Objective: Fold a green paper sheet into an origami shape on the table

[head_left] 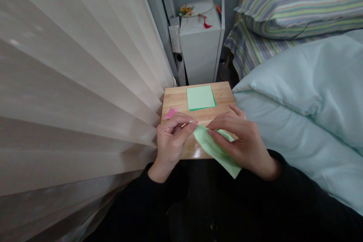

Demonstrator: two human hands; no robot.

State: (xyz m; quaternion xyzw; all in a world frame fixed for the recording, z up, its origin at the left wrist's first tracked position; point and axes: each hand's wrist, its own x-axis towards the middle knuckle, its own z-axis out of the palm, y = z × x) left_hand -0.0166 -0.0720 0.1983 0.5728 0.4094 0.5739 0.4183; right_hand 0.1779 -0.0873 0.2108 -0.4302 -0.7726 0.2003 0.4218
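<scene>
A light green sheet of origami paper (217, 149), creased and partly folded, is held above the near part of a small wooden table (177, 98). My left hand (173, 134) pinches its left corner between thumb and forefinger. On the upper edge, my right hand (241, 136) is closed with thumb and fingers, covering part of the sheet. The paper's lower right corner hangs past the table's front edge. Farther back lies a stack of green square paper (200, 97). Just beyond my left hand sits a pink folded paper piece (171, 113), partly hidden.
Pale pleated curtains (85, 83) run along the left side, close to the table. To the right is a bed with a light blue quilt (297, 102) and striped pillows (306, 3). Behind the table stands a white cabinet (198, 53) with small decorations on top.
</scene>
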